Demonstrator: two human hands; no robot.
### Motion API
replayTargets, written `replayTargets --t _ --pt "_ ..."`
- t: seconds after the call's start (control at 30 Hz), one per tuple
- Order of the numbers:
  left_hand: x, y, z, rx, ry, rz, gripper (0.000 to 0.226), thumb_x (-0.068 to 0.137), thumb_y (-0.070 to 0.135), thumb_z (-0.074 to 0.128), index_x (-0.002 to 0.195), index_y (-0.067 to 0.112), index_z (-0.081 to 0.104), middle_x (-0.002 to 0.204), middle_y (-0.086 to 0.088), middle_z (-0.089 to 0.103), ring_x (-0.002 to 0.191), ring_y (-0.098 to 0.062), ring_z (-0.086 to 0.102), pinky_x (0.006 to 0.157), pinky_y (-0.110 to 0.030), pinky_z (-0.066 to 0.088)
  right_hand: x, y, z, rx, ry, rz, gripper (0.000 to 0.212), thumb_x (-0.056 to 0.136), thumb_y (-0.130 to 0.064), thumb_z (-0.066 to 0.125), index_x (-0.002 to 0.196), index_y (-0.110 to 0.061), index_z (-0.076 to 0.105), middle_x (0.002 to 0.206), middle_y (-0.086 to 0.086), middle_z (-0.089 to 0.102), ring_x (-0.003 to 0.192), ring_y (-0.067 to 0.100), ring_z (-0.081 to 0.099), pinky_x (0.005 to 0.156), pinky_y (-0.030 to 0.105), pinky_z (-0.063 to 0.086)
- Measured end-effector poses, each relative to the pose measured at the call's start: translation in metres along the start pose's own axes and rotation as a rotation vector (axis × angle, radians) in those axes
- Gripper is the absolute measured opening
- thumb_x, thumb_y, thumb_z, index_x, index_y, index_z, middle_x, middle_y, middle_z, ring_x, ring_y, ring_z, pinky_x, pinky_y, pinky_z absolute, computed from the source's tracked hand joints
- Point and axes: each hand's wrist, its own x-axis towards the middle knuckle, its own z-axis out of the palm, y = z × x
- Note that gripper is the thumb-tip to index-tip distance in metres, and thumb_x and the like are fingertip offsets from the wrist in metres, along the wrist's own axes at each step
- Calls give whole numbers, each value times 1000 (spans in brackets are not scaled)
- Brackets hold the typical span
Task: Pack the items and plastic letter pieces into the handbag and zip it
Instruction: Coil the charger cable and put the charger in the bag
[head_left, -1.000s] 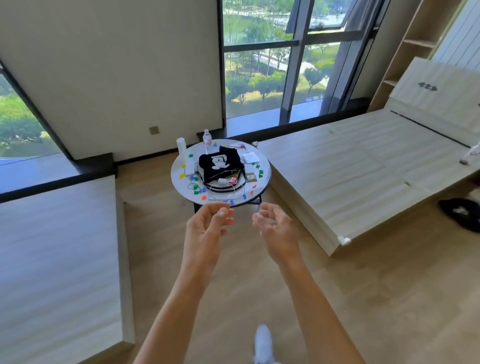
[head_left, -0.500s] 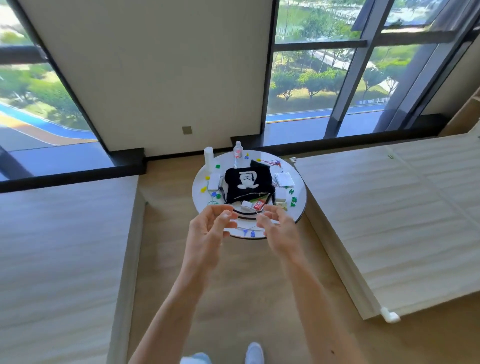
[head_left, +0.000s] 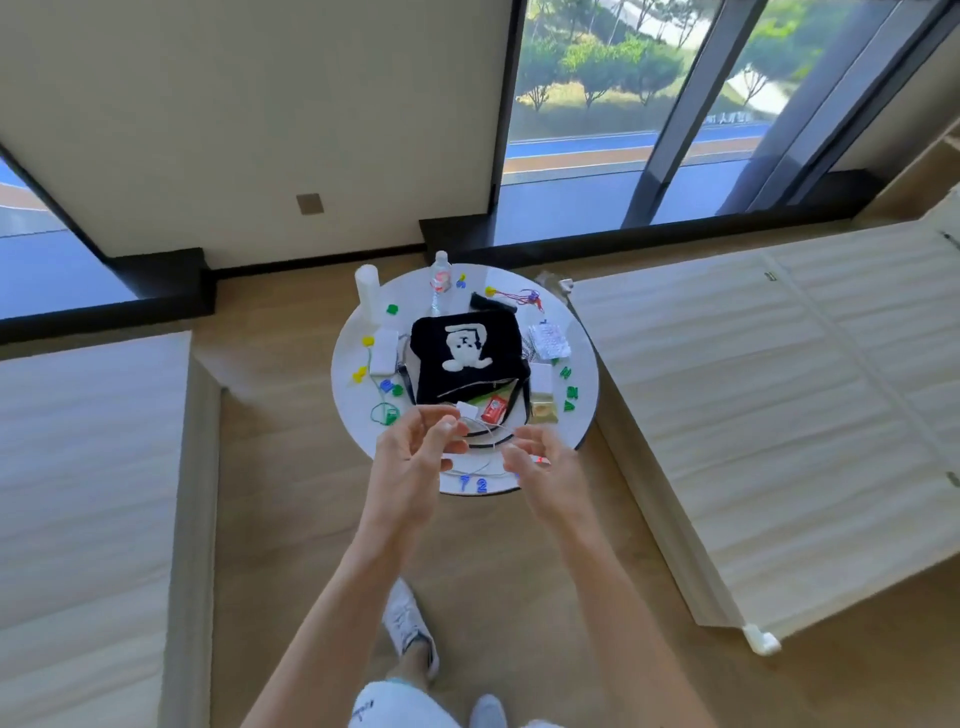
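Hands (head_left: 483, 457) open above handbag (head_left: 467, 358)

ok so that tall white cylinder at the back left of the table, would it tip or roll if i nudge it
Probably tips easily: the white cylinder stands upright, tall and narrow, near the round table's rim. Once down, its round side would likely roll, maybe off the edge. Weight can't be judged.

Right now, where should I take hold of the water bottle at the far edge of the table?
Grip the water bottle around its body below the cap, coming from its right side. It stands upright at the round table's far rim, and the white cylinder stands close on its left, with the handbag just in front.
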Motion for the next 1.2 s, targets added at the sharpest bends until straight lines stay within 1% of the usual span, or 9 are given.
replayTargets --t 0.2,0.43,0.57,0.67,0.73,0.9,1.03,1.13,1.2 --pt "107 -6 1 29 -52 -113 14 100 24 53 99 22 67 94 3 76 89 -15 72 76 -28 50 85 -7 10 -56 28 125 33 91 -33 65 123 -26 62 111 -6 67 105 17 68 90 40 56" --pt "189 -39 4 44 -4 -221 16 100 23 52 101 17 66 95 -1 75 85 -13 70 72 -26 46 170 16 28 -152 -65 201 39 92 -31 66 129 -24 58 113 -5 67 104 14 67 85 34 56" --pt "227 -79 19 58 26 -246 13 99 25 53 93 26 64 94 2 74 85 -10 69 72 -22 46 235 49 38 -263 -144 179 38 91 -35 65 127 -26 58 108 -9 66 98 10 65 77 32 55" --pt "261 -118 34 75 55 -203 13 98 27 53 94 29 65 93 6 74 80 -3 69 69 -16 45 292 80 52 -384 -212 109 33 91 -35 65 122 -27 57 106 -8 65 90 2 62 61 22 46" --pt "282 -146 46 80 62 -197 13 98 24 53 92 28 64 93 2 73 79 -5 68 67 -14 47 324 104 61 -462 -243 68 36 90 -33 66 124 -24 56 105 -7 65 90 7 64 58 20 43" --pt "335 -225 62 87 97 -180 14 98 23 53 91 28 64 98 -3 74 81 -8 67 64 -10 46 397 166 96 -635 -346 -55 53 88 -34 68 137 -22 52 117 1 59 101 19 62 77 36 55" --pt "379 -291 66 115 117 -125 12 97 23 53 95 23 65 98 -5 73 83 -12 67 65 -13 48 449 217 131 -818 -429 -203 56 90 -42 65 140 -24 46 126 1 54 108 22 59 89 44 52" --pt "409 -333 66 192 118 -50 11 94 28 55 95 25 66 98 -4 74 83 -14 69 76 -24 53 477 252 152 -1033 -489 -350 60 90 -47 65 142 -25 42 130 1 50 107 26 58 82 43 51" --pt "432 -354 66 257 118 3 13 94 33 55 96 26 66 97 0 74 86 -14 70 79 -27 54 491 268 157 -1107 -498 -462 59 89 -53 64 137 -24 44 119 -1 48 96 23 55 69 38 45"
